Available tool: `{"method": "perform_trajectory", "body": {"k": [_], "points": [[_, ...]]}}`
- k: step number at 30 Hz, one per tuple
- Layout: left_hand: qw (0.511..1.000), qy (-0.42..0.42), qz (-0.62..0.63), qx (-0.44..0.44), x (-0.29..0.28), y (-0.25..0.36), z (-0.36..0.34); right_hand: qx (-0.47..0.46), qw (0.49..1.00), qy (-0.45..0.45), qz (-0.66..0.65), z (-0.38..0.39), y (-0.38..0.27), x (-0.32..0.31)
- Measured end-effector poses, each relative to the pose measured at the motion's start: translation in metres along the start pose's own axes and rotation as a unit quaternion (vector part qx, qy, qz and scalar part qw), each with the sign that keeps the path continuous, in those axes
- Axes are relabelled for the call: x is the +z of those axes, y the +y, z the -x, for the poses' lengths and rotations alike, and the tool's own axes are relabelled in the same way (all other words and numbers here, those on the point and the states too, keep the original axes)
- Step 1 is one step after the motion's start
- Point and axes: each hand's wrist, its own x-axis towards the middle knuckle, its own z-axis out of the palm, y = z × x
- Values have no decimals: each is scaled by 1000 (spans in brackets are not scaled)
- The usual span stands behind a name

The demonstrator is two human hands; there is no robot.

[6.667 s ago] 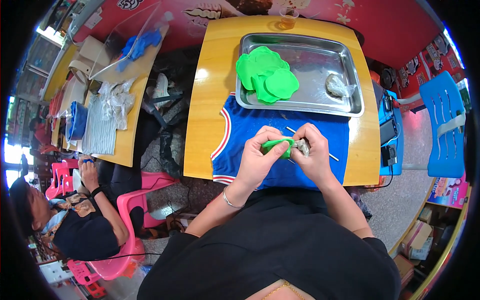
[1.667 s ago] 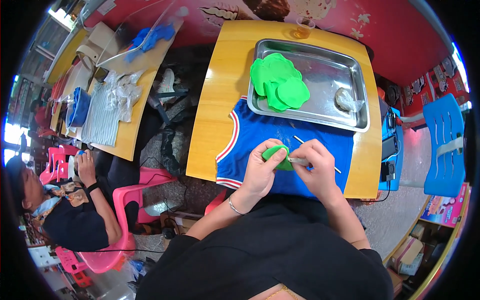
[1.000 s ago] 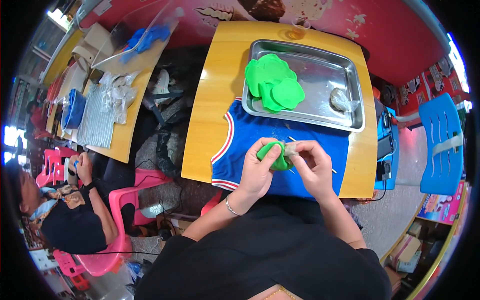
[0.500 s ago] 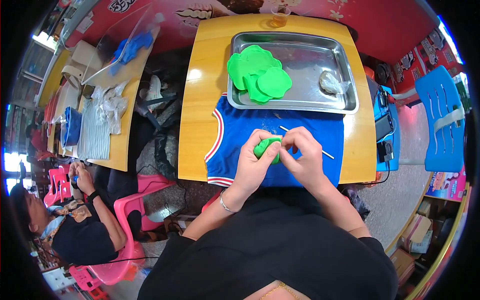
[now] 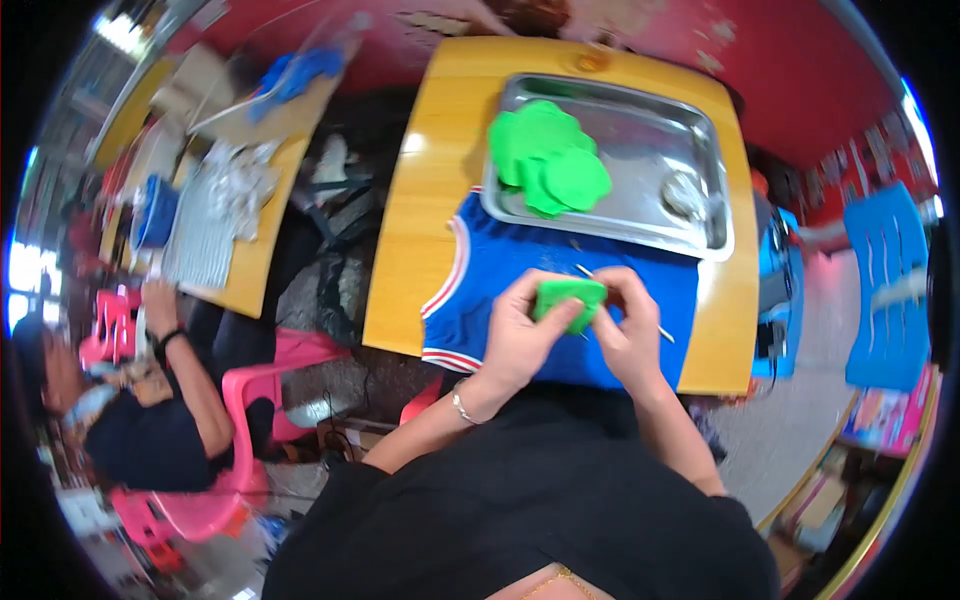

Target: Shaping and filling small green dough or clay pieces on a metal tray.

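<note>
A folded green piece (image 5: 568, 299) is pinched between both hands over a blue sleeveless jersey (image 5: 490, 280) spread on the yellow table (image 5: 420, 230). My left hand (image 5: 520, 335) grips its left side. My right hand (image 5: 628, 328) holds its right side, and a thin wooden stick (image 5: 662, 331) juts out from behind that hand. Behind the jersey, a metal tray (image 5: 700, 150) carries a stack of flat green round pieces (image 5: 545, 160) and a small grey lump (image 5: 686, 193).
Another person in dark clothes (image 5: 150, 400) sits on a pink chair (image 5: 265, 375) at the left by a second yellow table (image 5: 250, 150) with cloths and blue items. A blue chair (image 5: 888, 290) stands at the right. Dark bags (image 5: 335, 240) lie between the tables.
Both hands stay on the green piece and keep working it just above the jersey; the piece has been folded and turned slightly. The view has shifted a little.
</note>
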Motion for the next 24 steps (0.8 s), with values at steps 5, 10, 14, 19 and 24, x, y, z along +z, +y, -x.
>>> {"method": "perform_trajectory", "body": {"k": [5,10,14,19,24], "points": [[998,-70,5,-5,3,-4,1,70,997,8,-32,4,3,-8],[990,-27,139,-23,5,-9,1,128,976,-14,-178,7,-16,-1],[993,-27,117,-7,7,-10,1,92,989,-64,-95,7,-1,-10],[997,-68,9,45,6,-11,3,76,994,14,-73,5,5,-8],[989,-14,141,40,15,-11,0,-2,996,69,-63,14,4,1]]}}
